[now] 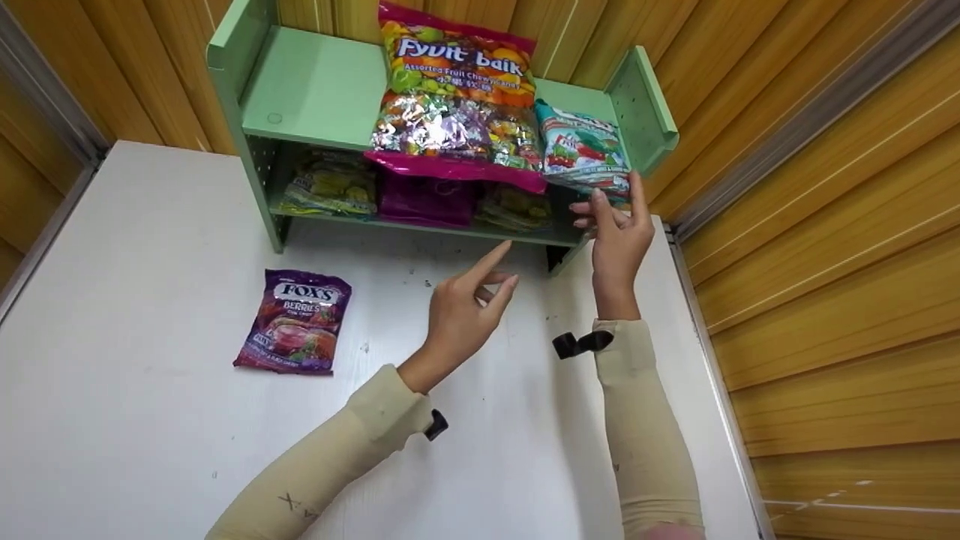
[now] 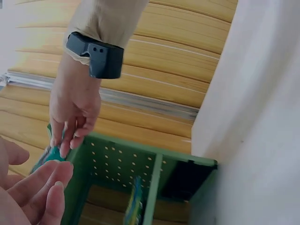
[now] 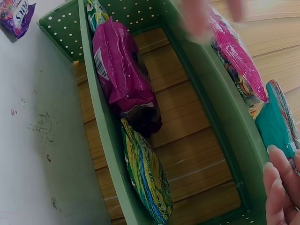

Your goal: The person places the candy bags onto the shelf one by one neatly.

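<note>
On the top right of the green shelf (image 1: 315,82) leans a teal candy bag (image 1: 585,146). My right hand (image 1: 622,236) is at its lower right corner, index finger straight along the edge and fingertips touching the bag. In the left wrist view the right hand (image 2: 75,105) reaches down to that teal bag. My left hand (image 1: 465,307) hovers in front of the shelf, index finger and thumb extended, holding nothing. Beside the teal bag stands a large pink-edged fruit chewy candy bag (image 1: 457,97). A purple Fox's Berries candy bag (image 1: 296,322) lies on the white table to the left.
On the lower shelf sit a yellow-green candy bag (image 1: 330,184), a magenta bag (image 3: 124,75) and another yellow-green bag (image 3: 145,173). Wooden panel walls (image 1: 825,262) stand behind and to the right. The white table (image 1: 150,420) spreads in front of the shelf.
</note>
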The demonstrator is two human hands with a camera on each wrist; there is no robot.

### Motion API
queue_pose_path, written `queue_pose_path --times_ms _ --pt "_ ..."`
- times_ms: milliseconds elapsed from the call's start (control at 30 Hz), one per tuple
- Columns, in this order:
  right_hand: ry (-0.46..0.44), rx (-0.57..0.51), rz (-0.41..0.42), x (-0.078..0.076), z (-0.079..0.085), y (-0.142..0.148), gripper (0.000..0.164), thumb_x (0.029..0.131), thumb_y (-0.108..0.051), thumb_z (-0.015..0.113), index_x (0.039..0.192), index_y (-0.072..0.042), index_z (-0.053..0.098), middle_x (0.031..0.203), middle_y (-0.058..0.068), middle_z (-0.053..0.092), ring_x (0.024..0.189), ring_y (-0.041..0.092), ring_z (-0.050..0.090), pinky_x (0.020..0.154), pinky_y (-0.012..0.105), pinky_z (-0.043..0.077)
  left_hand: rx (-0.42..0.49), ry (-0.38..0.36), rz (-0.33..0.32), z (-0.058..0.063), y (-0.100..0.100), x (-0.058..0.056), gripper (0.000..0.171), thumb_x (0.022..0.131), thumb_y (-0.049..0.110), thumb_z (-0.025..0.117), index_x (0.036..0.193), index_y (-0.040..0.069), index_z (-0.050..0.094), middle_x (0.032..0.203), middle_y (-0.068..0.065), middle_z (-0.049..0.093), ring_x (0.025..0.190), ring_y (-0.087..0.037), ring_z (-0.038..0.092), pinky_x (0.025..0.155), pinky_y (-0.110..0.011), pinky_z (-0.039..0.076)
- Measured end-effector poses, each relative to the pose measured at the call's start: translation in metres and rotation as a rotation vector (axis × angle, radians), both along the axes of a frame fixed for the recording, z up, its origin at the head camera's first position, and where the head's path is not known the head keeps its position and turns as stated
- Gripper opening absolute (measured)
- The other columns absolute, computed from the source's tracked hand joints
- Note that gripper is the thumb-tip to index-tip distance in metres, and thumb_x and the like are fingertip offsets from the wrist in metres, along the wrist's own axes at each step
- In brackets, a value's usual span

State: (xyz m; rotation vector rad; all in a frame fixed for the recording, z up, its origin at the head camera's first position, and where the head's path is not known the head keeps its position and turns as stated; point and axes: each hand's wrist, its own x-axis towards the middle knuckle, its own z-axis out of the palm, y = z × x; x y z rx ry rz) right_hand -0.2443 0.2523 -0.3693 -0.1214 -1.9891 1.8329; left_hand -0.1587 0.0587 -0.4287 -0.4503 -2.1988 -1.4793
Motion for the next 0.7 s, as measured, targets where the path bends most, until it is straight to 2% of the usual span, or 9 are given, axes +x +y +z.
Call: queue_pose_path --times_ms 200,433,700 --pt "-0.014 -0.028 0.044 0.002 0.012 -0.005 0.067 0.094 -0.022 0.063 0.153 -0.02 0.03 0.084 0.011 0.075 0.062 0.022 0.065 0.059 0.023 0.052 -0.034 -0.096 0.046 -0.027 -0.028 0.013 0.041 0.093 0.026 0.065 0.133 0.019 0.06 0.094 0.001 0.077 0.063 -0.007 0.067 0.059 -0.024 0.052" --pt "-0.031 -0.022 0.041 -0.005 0.012 -0.004 0.068 0.094 -0.021 0.062 0.153 -0.02 0.029 0.084 0.013 0.075 0.052 0.021 0.063 0.053 0.024 0.054 0.009 -0.193 0.095 -0.057 -0.062 0.026 0.042 0.091 0.024 0.068 0.132 0.02 0.061 0.09 0.0 0.077 0.059 -0.007 0.067 0.052 -0.021 0.049" --pt "-0.067 0.014 0.01 -0.011 0.017 -0.005 0.067 0.095 -0.022 0.061 0.153 -0.019 0.028 0.082 0.01 0.075 0.045 0.017 0.059 0.047 0.023 0.05 0.079 -0.247 0.167 -0.078 -0.101 0.038 0.043 0.089 0.018 0.07 0.131 0.016 0.061 0.088 -0.004 0.077 0.056 -0.014 0.069 0.052 -0.016 0.05"
